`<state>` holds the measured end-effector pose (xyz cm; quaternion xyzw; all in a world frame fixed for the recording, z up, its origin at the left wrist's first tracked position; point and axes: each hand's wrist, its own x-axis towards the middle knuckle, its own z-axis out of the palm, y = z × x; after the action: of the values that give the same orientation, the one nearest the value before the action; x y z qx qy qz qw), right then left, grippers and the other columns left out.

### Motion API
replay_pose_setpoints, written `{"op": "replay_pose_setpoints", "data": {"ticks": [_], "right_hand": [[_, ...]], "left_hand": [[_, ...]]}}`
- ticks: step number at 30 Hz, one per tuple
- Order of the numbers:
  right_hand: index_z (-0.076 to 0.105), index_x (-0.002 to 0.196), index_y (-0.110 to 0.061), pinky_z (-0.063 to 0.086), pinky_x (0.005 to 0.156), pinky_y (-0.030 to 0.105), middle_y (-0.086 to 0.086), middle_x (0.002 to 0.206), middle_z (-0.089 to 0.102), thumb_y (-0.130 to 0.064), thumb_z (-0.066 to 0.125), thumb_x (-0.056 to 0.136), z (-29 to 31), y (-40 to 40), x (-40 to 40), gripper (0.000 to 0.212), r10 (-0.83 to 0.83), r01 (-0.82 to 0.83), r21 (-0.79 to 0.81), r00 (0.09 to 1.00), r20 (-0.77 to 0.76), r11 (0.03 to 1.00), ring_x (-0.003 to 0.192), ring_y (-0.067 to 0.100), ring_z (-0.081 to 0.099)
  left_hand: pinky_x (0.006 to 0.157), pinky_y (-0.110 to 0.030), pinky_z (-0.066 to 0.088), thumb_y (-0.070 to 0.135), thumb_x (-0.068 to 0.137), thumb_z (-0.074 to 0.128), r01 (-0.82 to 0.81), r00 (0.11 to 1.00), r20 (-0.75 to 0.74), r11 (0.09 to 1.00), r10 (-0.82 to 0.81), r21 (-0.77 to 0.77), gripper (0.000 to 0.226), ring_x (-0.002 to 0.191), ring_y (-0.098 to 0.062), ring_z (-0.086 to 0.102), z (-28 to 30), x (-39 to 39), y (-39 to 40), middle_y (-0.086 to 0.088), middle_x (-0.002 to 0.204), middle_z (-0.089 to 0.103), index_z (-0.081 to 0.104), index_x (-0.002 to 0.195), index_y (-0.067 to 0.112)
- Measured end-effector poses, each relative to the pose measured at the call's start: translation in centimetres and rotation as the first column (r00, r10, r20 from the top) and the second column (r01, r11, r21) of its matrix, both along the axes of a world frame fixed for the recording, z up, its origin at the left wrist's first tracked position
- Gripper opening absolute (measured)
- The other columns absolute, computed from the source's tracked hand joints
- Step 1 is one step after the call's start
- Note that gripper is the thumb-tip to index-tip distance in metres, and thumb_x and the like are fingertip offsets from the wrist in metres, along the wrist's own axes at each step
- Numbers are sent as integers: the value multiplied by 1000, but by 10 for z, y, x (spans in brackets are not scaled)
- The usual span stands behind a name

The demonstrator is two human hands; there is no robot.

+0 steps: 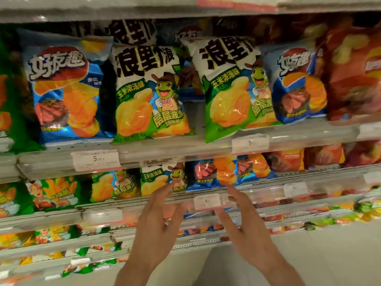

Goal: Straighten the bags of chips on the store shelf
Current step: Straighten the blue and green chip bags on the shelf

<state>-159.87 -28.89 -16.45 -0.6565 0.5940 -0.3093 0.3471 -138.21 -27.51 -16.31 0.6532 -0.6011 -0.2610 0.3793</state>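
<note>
Fingers [165, 193] of both hands spread, grasping nothing, below bags reading 浪里个浪 [150, 93] and 好友趣 [64, 87].

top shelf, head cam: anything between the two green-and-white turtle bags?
Head view: no front bag stands between the left turtle bag and the right turtle bag. The gap shows bare shelf and bags set further back; both hands are below, open.

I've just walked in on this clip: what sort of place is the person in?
Most likely a shop's snack aisle. Tiered shelves hold rows of chip bags, and price tags are clipped along the shelf edges. Both hands, left hand and right hand, reach toward the lower shelf, empty.
</note>
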Motion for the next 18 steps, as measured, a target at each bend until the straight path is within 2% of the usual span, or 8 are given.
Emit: {"op": "replay_pose_setpoints", "data": {"ticks": [2, 4, 6, 8, 10, 12, 15, 18], "right_hand": [[24, 145, -47, 36, 85, -2, -24, 137, 40, -60, 47, 87, 3, -9, -35, 64, 37, -37, -11, 999, -10, 999, 121, -15, 40], [25, 150, -45, 38, 101, 14, -33, 134, 37, -65, 43, 86, 5, -18, -71, 69, 56, -57, -25, 998, -40, 998, 128, -7, 40], [29, 152, -38, 37, 94, 8, -25, 138, 39, -62, 44, 89, 11, -25, -102, 69, 52, -54, -45, 998, -38, 998, 122, -18, 41], [34, 145, -39, 34, 81, -5, -15, 138, 43, -47, 52, 95, 17, -32, -125, 54, 39, -39, -61, 999, 1, 997, 107, -31, 41], [32, 142, -46, 31, 80, -7, -16, 139, 42, -46, 55, 94, 20, -37, -146, 53, 21, -20, -87, 1000, 12, 996, 110, -27, 42], [34, 147, -46, 32, 92, 0, -18, 148, 40, -54, 54, 93, 18, -41, -163, 58, 17, -18, -122, 1000, -6, 992, 130, -8, 40], [33, 153, -37, 32, 109, 25, -13, 155, 36, -58, 51, 96, 17, -45, -181, 63, -6, -4, -211, 999, -49, 977, 143, 8, 35], [41, 150, -27, 33, 107, 28, -5, 152, 38, -55, 49, 97, 22, -46, -186, 61, -63, 20, -356, 992, -109, 934, 138, 7, 36]], "left_hand": [[95, -7, 44, 66, 89, 47, -19, 1000, -23, 1000, 20, 19, 62, 110, 25, 52, 8, -39, -8, 17, 147, 47, 45, 146, 41], [82, 1, 37, 65, 86, 48, -42, 998, -46, 998, 44, 40, 64, 114, 17, 53, 17, -77, -14, 18, 145, 48, 45, 145, 42], [78, 4, 37, 65, 86, 48, -47, 997, -60, 998, 50, 48, 63, 126, 1, 49, 23, -110, -18, 22, 142, 47, 45, 144, 42], [78, 8, 35, 62, 88, 48, -48, 996, -69, 998, 50, 38, 58, 124, 5, 45, 31, -137, -22, 30, 135, 45, 46, 142, 44], [86, 4, 35, 61, 90, 49, -51, 997, -50, 999, 50, -7, 46, 119, 11, 46, 35, -156, -27, 39, 129, 45, 45, 134, 51], [97, -11, 41, 63, 90, 48, -56, 998, -37, 998, 55, -28, 50, 120, 12, 49, 35, -167, -30, 31, 131, 52, 47, 137, 46], [93, -25, 51, 67, 88, 47, -87, 993, -90, 995, 83, -48, 57, 119, 9, 55, 36, -176, -35, 23, 132, 58, 53, 138, 38], [86, -22, 52, 65, 84, 52, -135, 954, -274, 990, 123, -28, 52, 110, 0, 63, 41, -181, -41, 21, 118, 68, 63, 125, 36]]}}
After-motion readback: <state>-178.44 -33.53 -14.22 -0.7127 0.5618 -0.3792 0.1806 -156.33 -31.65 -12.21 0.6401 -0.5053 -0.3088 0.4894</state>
